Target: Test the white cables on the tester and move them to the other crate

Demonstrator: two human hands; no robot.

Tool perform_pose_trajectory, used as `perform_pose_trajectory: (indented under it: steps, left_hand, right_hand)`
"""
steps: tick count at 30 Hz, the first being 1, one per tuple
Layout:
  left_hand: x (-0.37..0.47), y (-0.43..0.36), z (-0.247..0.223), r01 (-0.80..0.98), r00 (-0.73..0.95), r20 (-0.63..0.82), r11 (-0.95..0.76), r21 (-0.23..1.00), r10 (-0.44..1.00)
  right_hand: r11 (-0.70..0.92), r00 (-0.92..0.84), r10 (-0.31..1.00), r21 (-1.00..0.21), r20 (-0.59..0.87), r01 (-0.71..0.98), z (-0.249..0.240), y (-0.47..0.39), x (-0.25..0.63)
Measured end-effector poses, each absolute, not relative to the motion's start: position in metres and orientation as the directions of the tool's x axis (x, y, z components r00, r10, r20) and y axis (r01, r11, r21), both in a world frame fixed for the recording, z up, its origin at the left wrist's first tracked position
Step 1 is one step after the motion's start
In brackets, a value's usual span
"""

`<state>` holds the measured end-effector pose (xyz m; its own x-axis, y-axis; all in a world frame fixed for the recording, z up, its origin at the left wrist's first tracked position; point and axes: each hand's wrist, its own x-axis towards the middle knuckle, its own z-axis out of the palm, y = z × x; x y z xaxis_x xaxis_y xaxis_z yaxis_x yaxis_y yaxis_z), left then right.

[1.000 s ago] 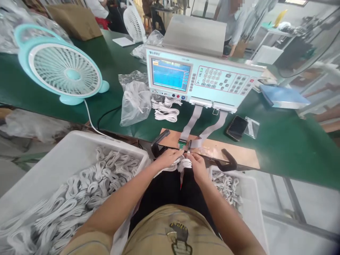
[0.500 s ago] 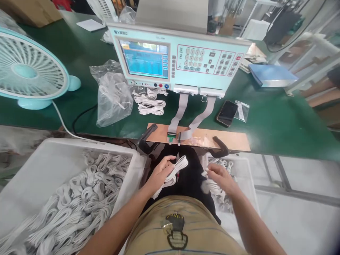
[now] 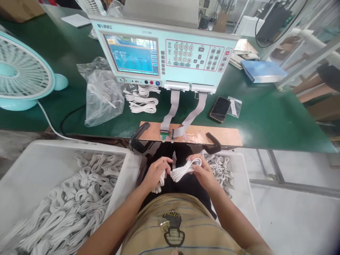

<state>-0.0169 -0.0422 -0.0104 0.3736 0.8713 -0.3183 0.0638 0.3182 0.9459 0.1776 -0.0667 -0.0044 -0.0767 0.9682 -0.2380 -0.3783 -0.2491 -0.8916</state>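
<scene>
Over my lap, my right hand (image 3: 204, 173) is closed on a bundled white cable (image 3: 183, 171), its looped end between thumb and fingers. The bundle's other end points left, close to the fingertips of my left hand (image 3: 157, 173). My left hand is curled around another white cable bundle (image 3: 158, 187), which shows below its fingers and is partly hidden by them. Ahead of both hands, a small green circuit board (image 3: 164, 136) with metal connectors sits on the front edge of a wooden strip (image 3: 225, 134).
A large white bin (image 3: 79, 143) with many bundled cables stands at left, a smaller bin (image 3: 243, 177) with bundles at right. Black clamps (image 3: 138, 138) hold the strip. Ribbon cables (image 3: 190, 118) run to a tester (image 3: 191, 60). A phone (image 3: 220, 109) and fan (image 3: 23, 69) are on the table.
My right hand has come inward from beside the right bin, and a cable bundle now shows clearly in it. My left hand's bundle is lower and more hidden. The view has shifted slightly.
</scene>
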Motion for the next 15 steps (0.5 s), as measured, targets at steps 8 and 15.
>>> perform_pose_trajectory:
  steps: [8, 15]
  left_hand:
    - [-0.023, -0.043, -0.016, 0.116, 0.411, -0.399, 0.387, 0.915, 0.820]
    - [-0.029, -0.038, -0.011, 0.208, 0.473, -0.306, 0.232, 0.950, 0.827]
  right_hand:
    - [0.026, -0.136, 0.990, -0.999, 0.021, 0.032, -0.014, -0.063, 0.188]
    - [0.412, -0.414, 0.898, -0.623, 0.153, 0.665, 0.008, -0.052, 0.180]
